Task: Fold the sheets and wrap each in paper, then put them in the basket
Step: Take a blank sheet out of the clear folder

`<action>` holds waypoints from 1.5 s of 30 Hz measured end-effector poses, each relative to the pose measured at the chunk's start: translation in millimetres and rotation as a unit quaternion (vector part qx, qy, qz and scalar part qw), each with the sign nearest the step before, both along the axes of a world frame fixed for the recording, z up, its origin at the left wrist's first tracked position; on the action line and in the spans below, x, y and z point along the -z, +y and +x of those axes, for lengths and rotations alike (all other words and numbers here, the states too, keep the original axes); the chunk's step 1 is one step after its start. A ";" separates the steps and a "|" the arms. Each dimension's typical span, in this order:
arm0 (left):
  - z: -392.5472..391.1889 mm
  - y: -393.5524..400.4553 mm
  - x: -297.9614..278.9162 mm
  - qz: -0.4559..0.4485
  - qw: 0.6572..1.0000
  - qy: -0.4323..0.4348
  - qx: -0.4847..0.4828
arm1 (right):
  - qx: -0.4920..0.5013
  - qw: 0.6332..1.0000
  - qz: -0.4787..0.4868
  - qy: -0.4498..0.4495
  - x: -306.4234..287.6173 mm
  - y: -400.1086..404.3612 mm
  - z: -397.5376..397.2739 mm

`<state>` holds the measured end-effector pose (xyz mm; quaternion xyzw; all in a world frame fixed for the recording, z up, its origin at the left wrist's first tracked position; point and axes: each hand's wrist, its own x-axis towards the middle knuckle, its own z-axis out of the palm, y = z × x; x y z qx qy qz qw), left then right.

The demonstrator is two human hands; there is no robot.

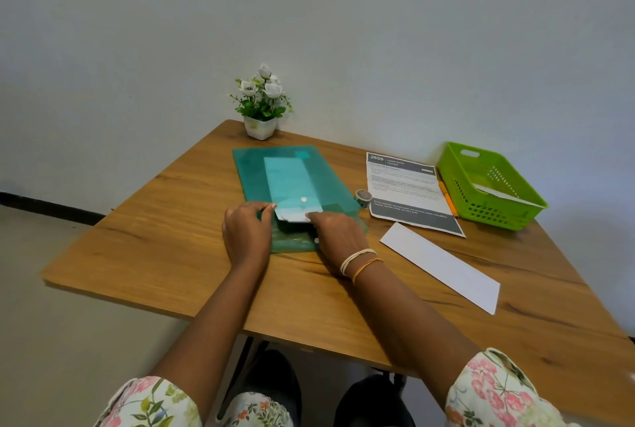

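Note:
A translucent green plastic folder (254,172) lies on the wooden table (171,220), with a folded white sheet (292,182) showing through it. The sheet's near end (296,217) sticks out of the folder's open mouth. My left hand (245,232) holds the folder's near edge, its thumb and fingers at the sheet's left corner. My right hand (338,236) pinches the sheet's near end from the right. A second folded white sheet (443,266) lies on the table to the right. The green basket (489,184) at the far right holds a white paper (498,193).
A printed instruction page (409,191) lies between the folder and the basket, with an orange pencil (447,199) along its right side and a small tape roll (363,198) at its left. A potted white flower (262,105) stands at the table's far corner against the wall.

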<state>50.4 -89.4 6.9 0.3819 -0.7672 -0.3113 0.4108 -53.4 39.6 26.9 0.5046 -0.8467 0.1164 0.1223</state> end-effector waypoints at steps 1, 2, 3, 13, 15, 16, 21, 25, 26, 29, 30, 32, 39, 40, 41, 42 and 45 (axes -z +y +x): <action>0.1 -0.1 -0.5 0.001 1.000 0.001 0.004 | 0.003 1.000 -0.001 0.005 -0.7 0.0 -1.3; 0.4 -0.1 -1.1 0.003 1.000 0.001 0.009 | 0.009 1.000 -0.008 0.005 -1.3 -0.5 -2.6; 0.5 0.3 -1.7 0.004 1.000 -0.001 0.014 | 0.020 1.000 -0.021 -0.006 -1.8 -1.0 -3.5; -3.1 -5.8 3.0 0.019 0.997 -0.063 0.049 | 0.066 0.982 -0.122 -0.128 1.0 4.8 -8.4; -4.4 -6.8 3.9 0.008 0.994 -0.091 0.055 | 0.063 0.980 -0.128 -0.138 3.7 7.6 -8.0; -4.9 -7.0 4.2 0.002 0.993 -0.103 0.057 | 0.058 0.979 -0.131 -0.142 4.5 9.0 -8.3; -6.6 -6.8 4.4 -0.006 0.992 -0.116 0.051 | 0.037 0.968 -0.175 -0.176 2.0 16.7 -13.4; -5.5 -5.6 2.7 -0.014 0.992 -0.114 0.050 | 0.041 0.934 -0.305 -0.182 -3.1 22.3 -11.7; -5.5 -5.2 2.3 -0.018 0.991 -0.120 0.048 | 0.042 0.925 -0.336 -0.174 -4.8 23.3 -11.0; -6.4 -4.6 0.8 -0.016 0.990 -0.136 0.040 | 0.057 0.892 -0.421 -0.153 -16.0 26.4 -11.5; -6.5 -4.5 0.4 -0.014 0.989 -0.143 0.038 | 0.066 0.878 -0.450 -0.150 -22.3 27.4 -12.5; -6.6 -4.3 0.4 -0.019 0.986 -0.164 0.035 | 0.086 0.845 -0.507 -0.144 -37.3 29.8 -15.9; -5.1 -1.3 -0.6 -0.023 0.982 -0.180 0.041 | 0.193 0.705 -0.659 -0.179 -83.3 51.4 -33.0; -5.1 -1.4 -0.4 -0.016 0.984 -0.172 0.042 | 0.208 0.684 -0.675 -0.185 -87.6 55.9 -35.2; -4.8 -1.3 -0.4 -0.004 0.986 -0.162 0.042 | 0.224 0.660 -0.692 -0.189 -91.4 59.9 -38.0; -4.6 -0.8 -0.7 0.007 0.987 -0.154 0.043 | 0.239 0.634 -0.709 -0.196 -94.5 64.2 -41.1; -4.0 0.7 -1.3 -0.002 0.989 -0.139 0.047 | 0.287 0.544 -0.747 -0.254 -98.6 72.9 -52.7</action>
